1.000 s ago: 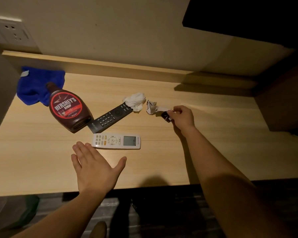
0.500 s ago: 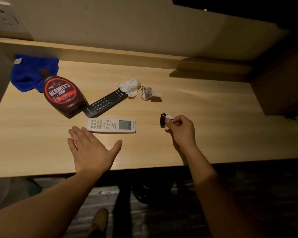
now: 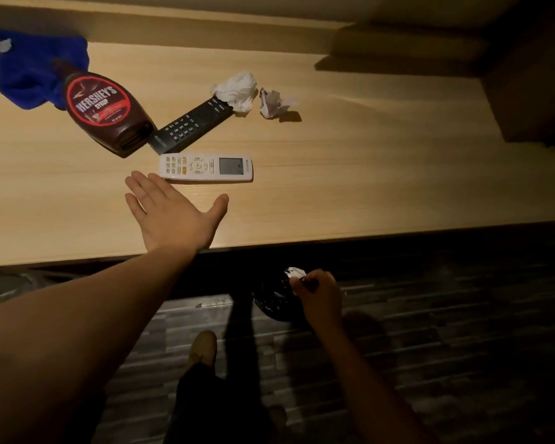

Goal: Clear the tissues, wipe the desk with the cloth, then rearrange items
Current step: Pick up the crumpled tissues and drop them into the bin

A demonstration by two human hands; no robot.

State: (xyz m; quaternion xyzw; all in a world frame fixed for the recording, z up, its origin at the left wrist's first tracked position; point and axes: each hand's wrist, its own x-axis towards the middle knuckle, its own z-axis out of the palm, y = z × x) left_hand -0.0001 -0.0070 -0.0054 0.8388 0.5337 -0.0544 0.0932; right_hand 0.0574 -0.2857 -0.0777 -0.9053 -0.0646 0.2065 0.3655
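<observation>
A person stands at a pale wooden desk [image 3: 366, 187] in a dimly lit room. The left hand [image 3: 173, 216] is spread wide, fingers straight and thumb out, holding nothing, over the near part of the desktop just in front of a white remote [image 3: 205, 167]; whether the palm touches the wood cannot be told. The right hand [image 3: 319, 294] is down below the desk's front edge, its fingers curled and pinching a small crumpled tissue [image 3: 296, 273] over a dark bin [image 3: 274, 302] lined with shiny black plastic on the floor. Two more tissues lie towards the back of the desk. A larger tissue [image 3: 236, 91] touches the far end of a black remote [image 3: 191, 125], and a smaller tissue [image 3: 272, 103] sits just to its right, clear of the remote. The black remote lies at an angle, its near end beside the base of a brown syrup bottle [image 3: 106, 112] that lies with its red label up. The bottle's cap end meets a blue cloth [image 3: 29, 68] bunched in the back left corner of the desk. The white remote lies along the front edge, buttons up, its screen to the right. One tan shoe [image 3: 202, 347] shows on the dark plank floor [image 3: 446, 331] beneath the arms
</observation>
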